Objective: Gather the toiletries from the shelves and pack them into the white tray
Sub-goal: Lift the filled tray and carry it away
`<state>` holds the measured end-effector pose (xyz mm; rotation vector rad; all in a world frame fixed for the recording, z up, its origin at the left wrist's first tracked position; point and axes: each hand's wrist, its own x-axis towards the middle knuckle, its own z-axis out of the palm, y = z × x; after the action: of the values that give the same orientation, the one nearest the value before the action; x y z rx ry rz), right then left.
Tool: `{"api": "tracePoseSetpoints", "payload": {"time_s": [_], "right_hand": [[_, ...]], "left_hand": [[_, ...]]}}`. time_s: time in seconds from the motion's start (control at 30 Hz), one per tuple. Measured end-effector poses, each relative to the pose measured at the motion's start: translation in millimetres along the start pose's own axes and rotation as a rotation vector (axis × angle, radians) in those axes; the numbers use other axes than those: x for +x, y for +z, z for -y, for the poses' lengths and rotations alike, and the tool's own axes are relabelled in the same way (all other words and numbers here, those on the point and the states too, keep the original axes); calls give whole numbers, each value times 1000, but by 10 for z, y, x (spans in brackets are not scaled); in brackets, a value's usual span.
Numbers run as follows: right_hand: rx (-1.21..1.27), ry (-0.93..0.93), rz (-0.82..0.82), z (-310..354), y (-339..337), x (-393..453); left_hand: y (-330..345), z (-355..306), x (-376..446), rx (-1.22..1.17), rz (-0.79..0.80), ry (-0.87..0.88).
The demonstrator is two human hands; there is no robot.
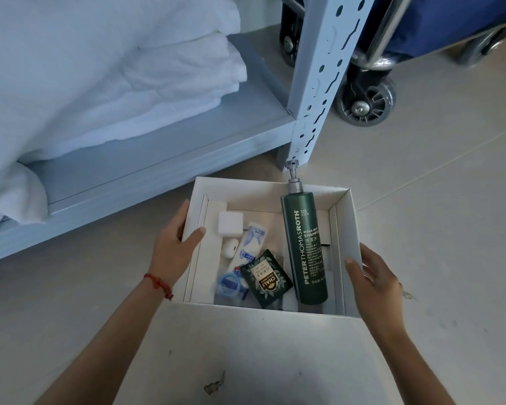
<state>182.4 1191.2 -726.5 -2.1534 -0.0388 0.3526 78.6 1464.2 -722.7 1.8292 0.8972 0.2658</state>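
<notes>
White tray (345,229) on the floor, just off the shelf's (158,159) front edge, gripped on both flanks. Left hand (177,244) at 9 o'clock, thumb curled over the rim, fingers behind the outer wall. Right hand (374,276) at 3 o'clock, thumb inside the wall, fingers largely straight along the outside; clamped or merely pressed, cannot tell. Both about equally near, tray squarely between them.

Inside: green pump bottle (304,249) lying along the right wall, long axis running 12 to 6, pump head poking past the far rim toward the shelf post (319,83). Readable down its side: "PETERTHOMASROTH", "MEGA-RICH SHAMPOO", plus Chinese characters. At 7 o'clock from it, a dark green sachet (266,283) marked "CHALI". Further left, a white-and-blue tube (253,238), a small white box (230,225), a white oval piece (230,248) and a blue-capped item (230,285); their print too small to read.

Folded white towels (100,68) on the shelf. Cart wheel (365,105) at 1 o'clock.

Probably packed or nearly so; likely next a two-handed lift, bottle weight biased to the right side.
</notes>
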Motion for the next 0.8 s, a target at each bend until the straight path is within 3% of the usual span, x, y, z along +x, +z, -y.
{"api": "tracePoseSetpoints", "payload": {"time_s": [0.13,0.43,0.6,0.8], "right_hand": [[39,-30,29,45,27,122],[173,29,-40,34,33,214],[186,71,-82,189,-242,120],[195,120,-122,670,-877,-144]], "left_hand": [[3,60,-20,-127,-21,-59],[44,26,5,-177,-17,-207],[52,-263,-76,-180,48,-219],[-67,-1065,-307,-160,137,-181]]}}
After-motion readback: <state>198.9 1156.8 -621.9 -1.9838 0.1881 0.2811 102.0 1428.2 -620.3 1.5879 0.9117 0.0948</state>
